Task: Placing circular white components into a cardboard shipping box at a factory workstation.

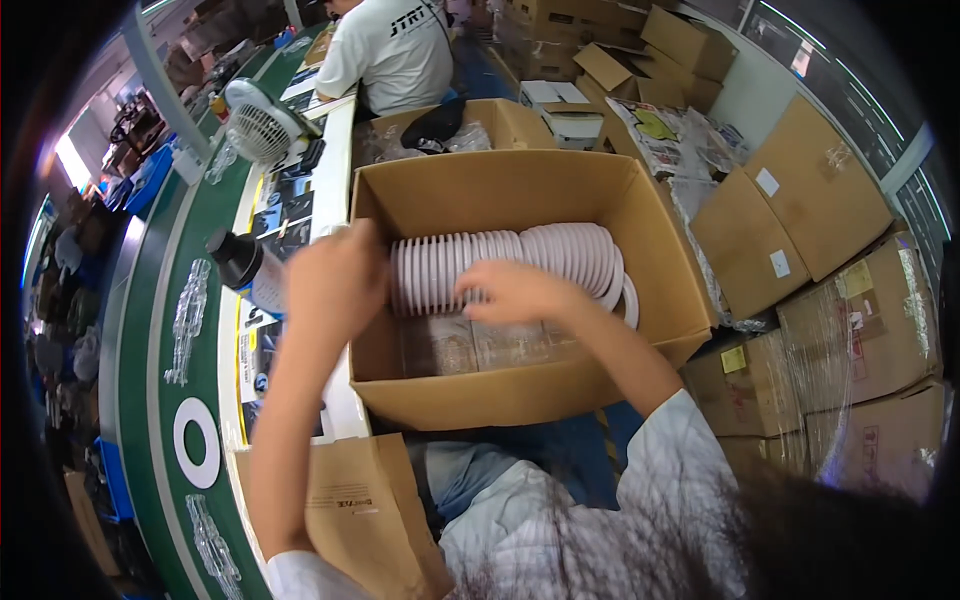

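A long row of white flat rings [455,265] stands on edge inside an open cardboard box [520,395] in front of me. Over the near side of that row is my right hand [525,292], its fingers bent and a little apart, with nothing visible between them. Whether its fingertips touch the rings I cannot tell. My left hand [340,275] is at the box's left wall, near the row's left end. Motion smears its fingers, so any object in them is hidden. Clear plastic-wrapped pieces [460,345] lie in the box below the rings.
Left of the box runs a green conveyor [165,430] bearing one white ring [196,443] and clear plastic pieces [188,325]. A black-capped bottle [248,268] and a fan [262,125] stand along its edge. Cartons [790,190] crowd the right. A person [388,55] sits beyond another box.
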The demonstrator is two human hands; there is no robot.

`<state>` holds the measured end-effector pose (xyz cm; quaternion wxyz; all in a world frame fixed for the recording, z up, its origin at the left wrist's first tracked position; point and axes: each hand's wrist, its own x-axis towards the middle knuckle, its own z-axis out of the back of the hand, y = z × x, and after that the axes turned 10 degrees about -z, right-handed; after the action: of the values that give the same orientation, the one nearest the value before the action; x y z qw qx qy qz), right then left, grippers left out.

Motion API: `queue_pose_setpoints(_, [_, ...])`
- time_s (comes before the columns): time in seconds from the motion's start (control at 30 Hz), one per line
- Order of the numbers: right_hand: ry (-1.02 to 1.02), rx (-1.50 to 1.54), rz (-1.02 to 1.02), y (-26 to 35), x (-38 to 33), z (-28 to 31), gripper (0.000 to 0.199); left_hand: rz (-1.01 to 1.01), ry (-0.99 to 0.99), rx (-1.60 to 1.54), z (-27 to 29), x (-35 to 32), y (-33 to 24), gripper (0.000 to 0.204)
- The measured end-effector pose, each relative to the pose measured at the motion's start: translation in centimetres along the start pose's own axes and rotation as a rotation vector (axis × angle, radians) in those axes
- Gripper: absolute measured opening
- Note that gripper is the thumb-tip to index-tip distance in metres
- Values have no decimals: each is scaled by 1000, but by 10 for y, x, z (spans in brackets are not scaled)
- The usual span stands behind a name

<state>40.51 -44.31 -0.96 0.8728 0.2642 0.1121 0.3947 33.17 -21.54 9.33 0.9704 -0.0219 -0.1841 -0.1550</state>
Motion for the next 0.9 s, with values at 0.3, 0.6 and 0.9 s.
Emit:
queue_pose_setpoints(0.3, [-144,-22,-1004,-212,-70,24,31,55,686,-304,-216,82,10,38])
queue_pose_setpoints(0.6, [-144,-75,-1494,-248,-78,28,30,211,847,-315,-239,60,36,28])
queue_pose_setpoints(0.9, [165,-307,-1639,-264,-116,-2,35,191,921,-326,-238,70,29,30])
